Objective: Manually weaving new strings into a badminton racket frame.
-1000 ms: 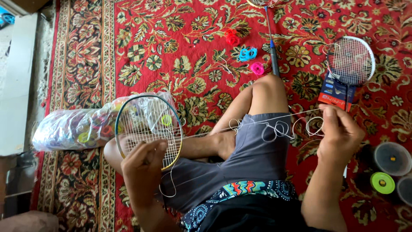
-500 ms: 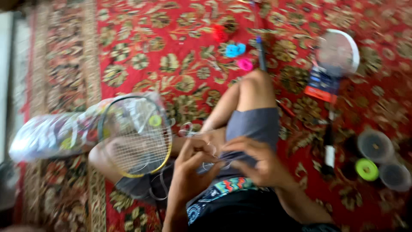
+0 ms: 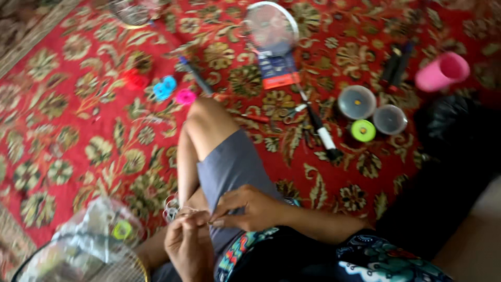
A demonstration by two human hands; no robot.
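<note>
Our left hand (image 3: 189, 246) and right hand (image 3: 249, 209) both pinching string (image 3: 172, 210), apparently; racket (image 3: 78, 263) just left of grip.

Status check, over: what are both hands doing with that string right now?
Left hand and right hand together at the lap, pinching thin coiled string. Racket beside left knee. Nothing between the hands.

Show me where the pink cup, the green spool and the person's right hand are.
pink cup (image 3: 441, 72), head view, on its side wall.
green spool (image 3: 363, 130), head view, on its round top.
right hand (image 3: 249, 208), head view, on the back of the hand.
</note>
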